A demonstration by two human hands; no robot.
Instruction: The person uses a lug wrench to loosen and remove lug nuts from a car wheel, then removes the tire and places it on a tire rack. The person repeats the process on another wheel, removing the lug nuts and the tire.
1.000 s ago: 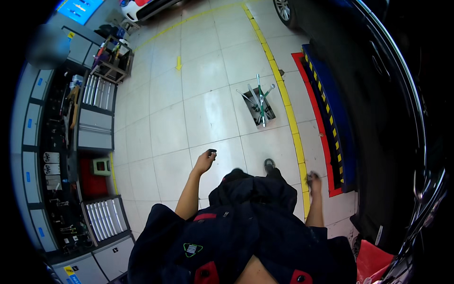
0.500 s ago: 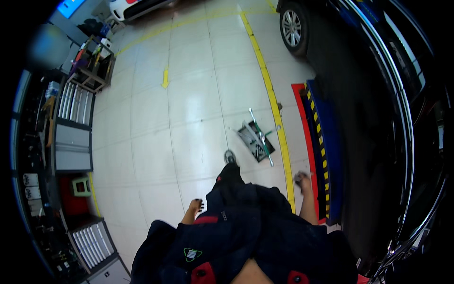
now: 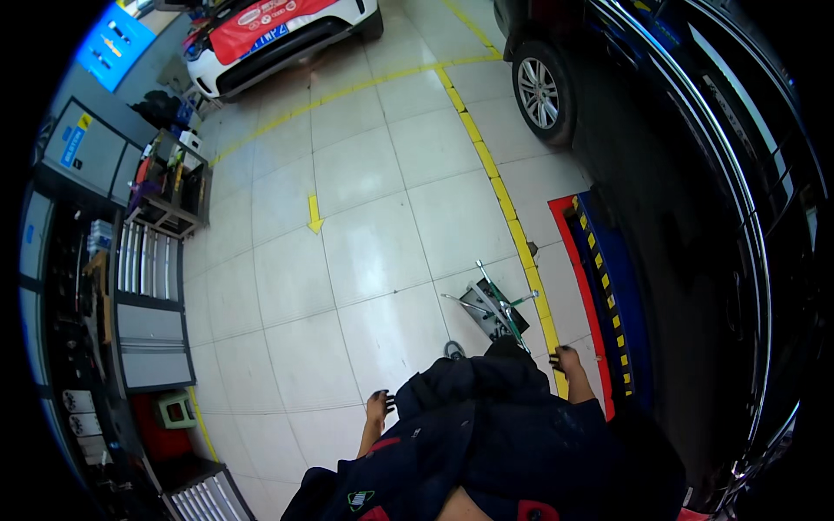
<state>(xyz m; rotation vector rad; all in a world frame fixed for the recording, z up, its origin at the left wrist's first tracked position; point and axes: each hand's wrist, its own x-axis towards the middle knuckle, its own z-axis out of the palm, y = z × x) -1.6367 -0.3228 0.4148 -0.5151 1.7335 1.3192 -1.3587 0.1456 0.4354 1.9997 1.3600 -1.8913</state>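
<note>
My left hand [image 3: 379,406] hangs beside my dark jacket, over the tiled floor, with its fingers apart and nothing visible in them. On the other side, my right hand [image 3: 566,360] hangs over the yellow floor line, its darkened fingers loosely spread; I see nothing held in it. Ahead of my feet a grey tool tray [image 3: 476,323] rests on the floor, closer to my right hand than to my left. A four-way lug wrench [image 3: 506,306] with green and silver arms lies across the tray. Smaller dark pieces in the tray are too small to name.
A black car [image 3: 678,217] stands along the right, beside a blue lift platform [image 3: 618,300] with a striped edge. A white car [image 3: 295,43] with a red cover is far ahead. Cabinets [image 3: 155,334], a tool cart [image 3: 169,187] and a green stool [image 3: 176,410] line the left.
The view has tilted up, showing more of the white car. The tray and floor markings sit lower in the picture. My right hand's fingers look more spread, and the tray appears nearer my body.
</note>
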